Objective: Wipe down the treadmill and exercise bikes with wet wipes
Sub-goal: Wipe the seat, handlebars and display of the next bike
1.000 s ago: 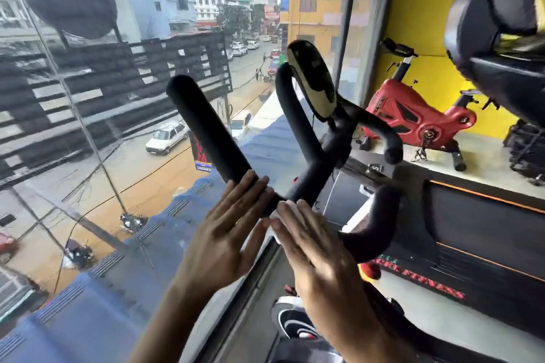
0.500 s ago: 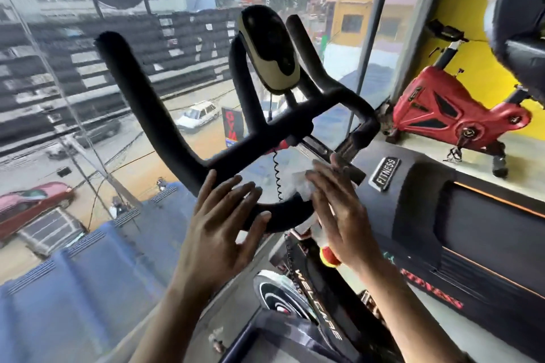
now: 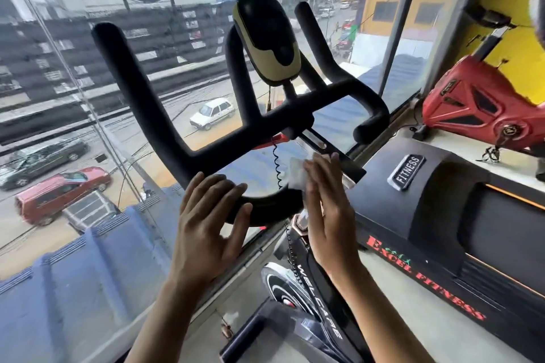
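Tall window glass fills your left and front, with a street, cars and buildings beyond it; a yellow wall closes the right corner; pale floor runs beneath you. On your right lies the black treadmill, its hood marked FITNESS; past it, against the yellow wall, stands a red exercise bike. Straight ahead is the black exercise bike you stand over, its flywheel low in view and its padded handlebar rising in front of the glass, with a black-and-cream console upright at the middle. Your left hand lies flat on the near curve of the handlebar, fingers straight and spread, gripping nothing; your right hand has its fingers laid out straight too, pressing the white wet wipe against the right end of that same curve, just beside the metal bracket and the coiled cable; nothing is pinched or curled round.
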The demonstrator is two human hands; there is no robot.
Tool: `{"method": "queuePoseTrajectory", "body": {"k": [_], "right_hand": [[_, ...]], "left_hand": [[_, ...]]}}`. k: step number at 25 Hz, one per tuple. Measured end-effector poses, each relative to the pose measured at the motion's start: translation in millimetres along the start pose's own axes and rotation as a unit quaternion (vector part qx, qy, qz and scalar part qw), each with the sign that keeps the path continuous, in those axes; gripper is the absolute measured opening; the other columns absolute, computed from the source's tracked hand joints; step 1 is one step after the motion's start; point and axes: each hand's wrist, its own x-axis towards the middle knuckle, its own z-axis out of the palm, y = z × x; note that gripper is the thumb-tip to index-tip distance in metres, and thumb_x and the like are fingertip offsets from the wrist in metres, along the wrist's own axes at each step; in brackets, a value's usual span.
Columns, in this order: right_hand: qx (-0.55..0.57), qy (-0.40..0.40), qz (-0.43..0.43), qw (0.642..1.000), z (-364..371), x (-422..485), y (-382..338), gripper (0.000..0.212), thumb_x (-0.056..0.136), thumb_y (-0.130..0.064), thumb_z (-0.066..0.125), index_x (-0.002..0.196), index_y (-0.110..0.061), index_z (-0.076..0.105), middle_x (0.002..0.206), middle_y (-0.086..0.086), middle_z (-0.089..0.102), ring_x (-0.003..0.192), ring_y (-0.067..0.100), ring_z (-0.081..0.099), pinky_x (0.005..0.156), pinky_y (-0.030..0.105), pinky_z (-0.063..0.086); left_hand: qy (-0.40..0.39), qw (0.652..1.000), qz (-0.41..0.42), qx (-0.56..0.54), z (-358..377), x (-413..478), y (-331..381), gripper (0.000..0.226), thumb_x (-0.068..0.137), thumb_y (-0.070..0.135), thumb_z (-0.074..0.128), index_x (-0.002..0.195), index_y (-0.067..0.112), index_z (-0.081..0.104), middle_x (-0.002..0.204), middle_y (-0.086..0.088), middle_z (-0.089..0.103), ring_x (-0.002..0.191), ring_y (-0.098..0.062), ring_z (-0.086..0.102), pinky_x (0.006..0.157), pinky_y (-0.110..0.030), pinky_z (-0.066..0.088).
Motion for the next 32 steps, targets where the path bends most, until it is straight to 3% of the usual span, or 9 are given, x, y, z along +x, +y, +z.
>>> {"method": "queuePoseTrajectory", "body": {"k": [4, 5, 10, 16, 18, 21, 25, 27, 32], "right_hand": [[0.009, -0.031, -0.110, 0.993, 24.5, -51.5, -16.4, 0.044, 0.103, -0.023, 0.033, 0.142, -0.002, 0.027, 0.158, -0.003, 0.019, 0.146, 0.028, 0.016, 0.118, 0.038, 0.021], [0.010, -0.018, -0.108, 0.994, 25.8, -48.1, -10.8, 0.045, 0.104, -0.023, 0.033, 0.143, -0.002, 0.026, 0.159, -0.003, 0.017, 0.146, 0.028, 0.016, 0.118, 0.039, 0.021], [0.124, 0.103, 0.077, 0.984, 25.3, -16.0, 3.9, 0.053, 0.103, -0.030, 0.034, 0.143, 0.004, 0.025, 0.154, 0.022, 0.020, 0.146, 0.027, 0.015, 0.118, 0.033, 0.019], [0.125, 0.030, 0.007, 0.992, 42.8, -57.9, -15.8, 0.052, 0.104, -0.024, 0.031, 0.149, -0.004, 0.015, 0.156, 0.020, 0.014, 0.146, 0.033, 0.008, 0.119, 0.038, 0.016], [0.129, 0.051, 0.040, 0.990, 29.9, -30.5, -5.7, 0.052, 0.104, -0.027, 0.032, 0.146, 0.001, 0.022, 0.157, 0.017, 0.016, 0.146, 0.031, 0.011, 0.119, 0.037, 0.017], [0.090, 0.071, 0.065, 0.991, 12.0, -6.1, -5.1, 0.050, 0.103, -0.033, 0.034, 0.139, 0.000, 0.041, 0.150, 0.016, 0.035, 0.144, 0.031, 0.021, 0.117, 0.042, 0.024], [-0.071, -0.066, -0.102, 0.990, 12.7, -19.9, -35.3, 0.036, 0.099, -0.020, 0.040, 0.120, 0.001, 0.060, 0.125, 0.013, 0.060, 0.135, 0.026, 0.040, 0.113, 0.045, 0.032], [-0.116, -0.076, -0.146, 0.979, 3.8, -7.3, -20.0, 0.036, 0.100, -0.022, 0.038, 0.113, -0.001, 0.064, 0.116, 0.012, 0.063, 0.126, 0.024, 0.049, 0.110, 0.045, 0.035], [-0.096, -0.035, -0.053, 0.993, 1.7, 14.6, -8.5, 0.033, 0.100, -0.020, 0.037, 0.102, -0.001, 0.063, 0.109, 0.011, 0.062, 0.117, 0.029, 0.052, 0.105, 0.049, 0.037]], "left_hand": [[0.002, 1.000, 0.003, 0.003, 1.2, -0.5, -1.3, 0.028, 0.090, 0.016, 0.053, 0.093, -0.004, 0.072, 0.087, -0.014, 0.067, 0.096, -0.026, 0.057, 0.104, -0.039, 0.035], [0.003, 1.000, 0.002, 0.003, 0.9, -0.6, -1.0, 0.028, 0.090, 0.016, 0.053, 0.093, -0.005, 0.072, 0.087, -0.015, 0.067, 0.096, -0.026, 0.057, 0.104, -0.039, 0.035], [0.006, 1.000, -0.004, 0.003, 0.8, -1.4, 1.3, 0.028, 0.090, 0.017, 0.054, 0.093, -0.003, 0.072, 0.088, -0.014, 0.068, 0.098, -0.024, 0.057, 0.104, -0.039, 0.036], [0.007, 1.000, 0.001, 0.006, 3.0, -2.6, -1.7, 0.029, 0.090, 0.019, 0.053, 0.094, -0.002, 0.073, 0.090, -0.014, 0.069, 0.100, -0.023, 0.057, 0.105, -0.039, 0.036], [0.008, 1.000, 0.002, 0.008, 3.2, -2.8, -2.3, 0.029, 0.090, 0.019, 0.053, 0.094, -0.002, 0.073, 0.090, -0.014, 0.069, 0.100, -0.023, 0.057, 0.106, -0.038, 0.034], [0.011, 1.000, 0.001, 0.005, 3.1, -3.1, -2.0, 0.029, 0.090, 0.019, 0.053, 0.094, -0.003, 0.073, 0.089, -0.014, 0.069, 0.100, -0.023, 0.057, 0.107, -0.037, 0.033], [0.008, 1.000, 0.012, 0.006, 2.4, -2.3, -2.8, 0.028, 0.091, 0.017, 0.053, 0.094, -0.004, 0.072, 0.090, -0.015, 0.068, 0.098, -0.025, 0.057, 0.105, -0.040, 0.036], [0.008, 1.000, 0.016, 0.006, 2.1, -2.4, -3.2, 0.028, 0.091, 0.017, 0.053, 0.095, -0.004, 0.072, 0.090, -0.015, 0.068, 0.098, -0.025, 0.057, 0.105, -0.040, 0.036], [0.003, 1.000, 0.010, 0.008, 1.8, -4.2, -4.6, 0.030, 0.092, 0.020, 0.053, 0.098, -0.002, 0.072, 0.093, -0.015, 0.069, 0.101, -0.024, 0.058, 0.103, -0.045, 0.039]]}}
